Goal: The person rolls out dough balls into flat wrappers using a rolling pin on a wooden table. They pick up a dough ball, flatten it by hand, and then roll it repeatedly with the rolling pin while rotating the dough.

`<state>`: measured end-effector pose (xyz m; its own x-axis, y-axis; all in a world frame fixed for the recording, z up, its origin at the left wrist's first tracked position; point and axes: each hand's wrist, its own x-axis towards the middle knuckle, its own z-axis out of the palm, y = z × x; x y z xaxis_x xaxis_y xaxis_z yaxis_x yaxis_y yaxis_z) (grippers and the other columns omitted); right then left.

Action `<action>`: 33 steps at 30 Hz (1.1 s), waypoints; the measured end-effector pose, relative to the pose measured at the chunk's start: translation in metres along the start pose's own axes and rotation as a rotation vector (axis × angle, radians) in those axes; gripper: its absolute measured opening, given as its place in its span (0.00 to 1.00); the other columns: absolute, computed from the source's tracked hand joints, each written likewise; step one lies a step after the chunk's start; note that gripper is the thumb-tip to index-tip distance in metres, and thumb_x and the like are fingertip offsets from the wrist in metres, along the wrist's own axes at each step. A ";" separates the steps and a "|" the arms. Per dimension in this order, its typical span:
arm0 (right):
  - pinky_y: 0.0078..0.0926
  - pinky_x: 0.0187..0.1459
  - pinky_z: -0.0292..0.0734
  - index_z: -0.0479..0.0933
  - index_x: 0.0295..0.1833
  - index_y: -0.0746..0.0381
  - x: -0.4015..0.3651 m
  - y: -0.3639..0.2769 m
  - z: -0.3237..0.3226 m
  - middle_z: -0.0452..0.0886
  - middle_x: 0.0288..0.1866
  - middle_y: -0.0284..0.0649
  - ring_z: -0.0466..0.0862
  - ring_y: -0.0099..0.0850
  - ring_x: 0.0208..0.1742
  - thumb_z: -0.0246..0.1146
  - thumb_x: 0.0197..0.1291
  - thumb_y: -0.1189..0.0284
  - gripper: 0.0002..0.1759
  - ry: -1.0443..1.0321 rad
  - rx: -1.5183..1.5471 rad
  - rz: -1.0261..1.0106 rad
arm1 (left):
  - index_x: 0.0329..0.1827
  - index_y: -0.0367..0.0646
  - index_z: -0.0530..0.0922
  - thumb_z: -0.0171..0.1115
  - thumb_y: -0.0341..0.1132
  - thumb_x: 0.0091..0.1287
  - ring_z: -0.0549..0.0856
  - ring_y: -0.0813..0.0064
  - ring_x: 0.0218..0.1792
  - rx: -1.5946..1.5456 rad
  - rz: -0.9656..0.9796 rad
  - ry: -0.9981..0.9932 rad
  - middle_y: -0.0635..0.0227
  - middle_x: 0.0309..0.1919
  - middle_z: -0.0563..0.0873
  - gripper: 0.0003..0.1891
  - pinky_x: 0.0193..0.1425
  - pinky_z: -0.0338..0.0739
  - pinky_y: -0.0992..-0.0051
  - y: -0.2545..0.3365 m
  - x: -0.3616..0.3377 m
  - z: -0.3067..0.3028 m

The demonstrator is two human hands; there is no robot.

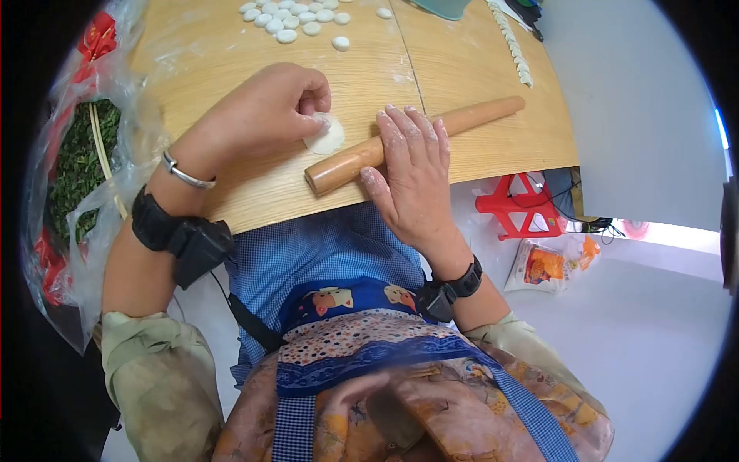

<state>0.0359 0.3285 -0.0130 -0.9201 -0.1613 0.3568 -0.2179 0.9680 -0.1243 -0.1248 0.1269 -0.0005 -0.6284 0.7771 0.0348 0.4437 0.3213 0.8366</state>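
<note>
Left fingers [314, 123] pinch dough disc [331, 141], upper centre of frame; right fingers [416, 140] slightly spread across rolling pin [481, 115]; uneven pressure could tear dough disc.

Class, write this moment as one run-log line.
left hand: pinching dough disc | right hand: open on rolling pin | dough pieces: on table

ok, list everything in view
Wooden table: 1, tan, centre
Cylindrical wooden rolling pin: 1, brown, table
Flat dough round: 1, white, near pin
Dough discs: about 20, white, far side
Small pieces: one row, white, far right
Rounded container: 1, green, top
Plastic bag of leaves: 1, clear, left
Thin sticks: likely 2, pale, left
Plastic stool: 1, red, floor
Printed bag: 1, white-orange, floor
Checked apron: 1, blue, worn
Wrist straps: 2, black, forearms
Left hand: 1, floury, on dough round
Right hand: 1, floury, on pin
</note>
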 end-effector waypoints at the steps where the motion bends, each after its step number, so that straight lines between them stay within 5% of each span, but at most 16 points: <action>1: 0.58 0.81 0.48 0.69 0.75 0.68 0.001 0.000 0.000 0.72 0.74 0.53 0.67 0.53 0.78 0.61 0.70 0.54 0.37 0.001 0.001 -0.001 | 0.40 0.35 0.81 0.69 0.27 0.62 0.76 0.81 0.28 0.031 0.018 0.002 0.72 0.24 0.77 0.07 0.34 0.72 0.76 -0.001 0.001 0.001; 9: 0.58 0.82 0.46 0.70 0.74 0.67 0.004 0.001 0.002 0.73 0.73 0.51 0.67 0.52 0.78 0.62 0.69 0.54 0.37 0.002 0.020 0.005 | 0.38 0.35 0.83 0.67 0.28 0.61 0.84 0.74 0.30 -0.111 0.055 0.021 0.63 0.28 0.85 0.06 0.37 0.78 0.73 -0.007 0.000 -0.002; 11: 0.58 0.82 0.46 0.70 0.74 0.67 0.004 0.001 0.002 0.73 0.73 0.51 0.67 0.52 0.78 0.62 0.69 0.54 0.37 0.001 0.029 0.008 | 0.38 0.34 0.81 0.68 0.28 0.62 0.77 0.82 0.29 -0.054 -0.051 0.005 0.74 0.25 0.78 0.06 0.36 0.74 0.78 0.003 -0.003 -0.003; 19: 0.58 0.82 0.47 0.72 0.72 0.68 0.001 0.002 -0.003 0.75 0.71 0.51 0.69 0.52 0.76 0.62 0.68 0.53 0.36 -0.029 0.016 -0.023 | 0.38 0.35 0.81 0.68 0.27 0.62 0.78 0.83 0.30 -0.068 -0.090 -0.055 0.75 0.26 0.80 0.05 0.37 0.75 0.78 0.004 -0.002 -0.002; 33: 0.56 0.74 0.64 0.75 0.66 0.75 0.047 -0.001 0.015 0.78 0.68 0.61 0.74 0.57 0.72 0.60 0.72 0.54 0.34 0.078 0.017 -0.096 | 0.38 0.32 0.84 0.68 0.29 0.63 0.80 0.81 0.29 -0.063 -0.062 -0.031 0.70 0.26 0.83 0.07 0.37 0.77 0.77 0.004 -0.003 0.002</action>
<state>-0.0124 0.3168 -0.0102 -0.8668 -0.2375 0.4385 -0.3104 0.9452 -0.1016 -0.1194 0.1271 0.0019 -0.6328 0.7736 -0.0346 0.3628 0.3356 0.8694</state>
